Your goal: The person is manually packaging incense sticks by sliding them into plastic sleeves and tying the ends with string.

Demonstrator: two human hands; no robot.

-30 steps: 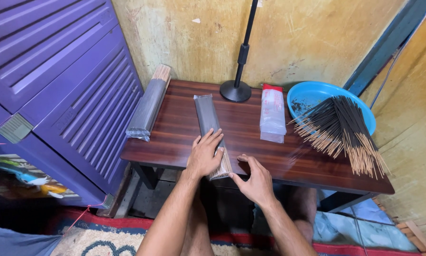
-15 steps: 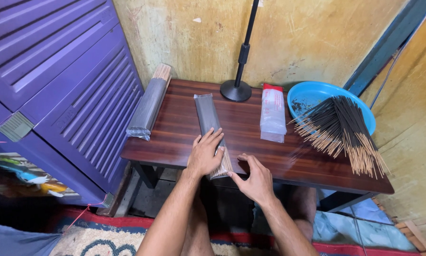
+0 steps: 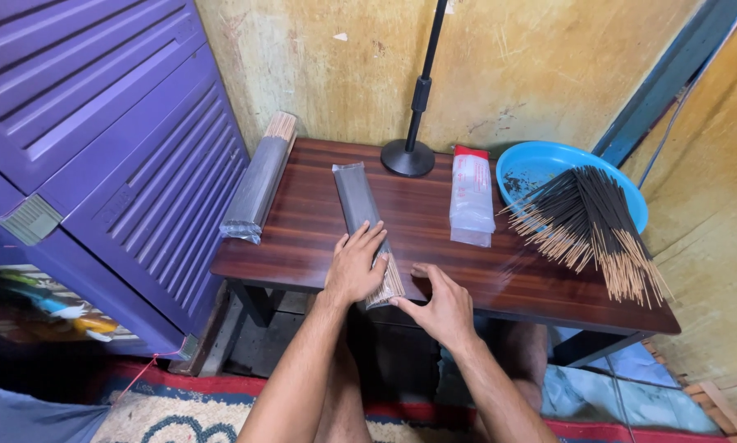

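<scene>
A long clear packet of dark incense sticks lies lengthwise on the dark wooden table, its open end at the near edge. My left hand rests flat on the packet's near end. My right hand is at the table's near edge, its fingertips touching the bare stick ends that poke out of the packet. A loose fan of incense sticks lies across a blue basin at the right.
A second filled packet leans at the table's left edge against a purple slatted cabinet. A stack of empty clear sleeves with a red top lies mid-table. A black stand with a round base is at the back by the yellow wall.
</scene>
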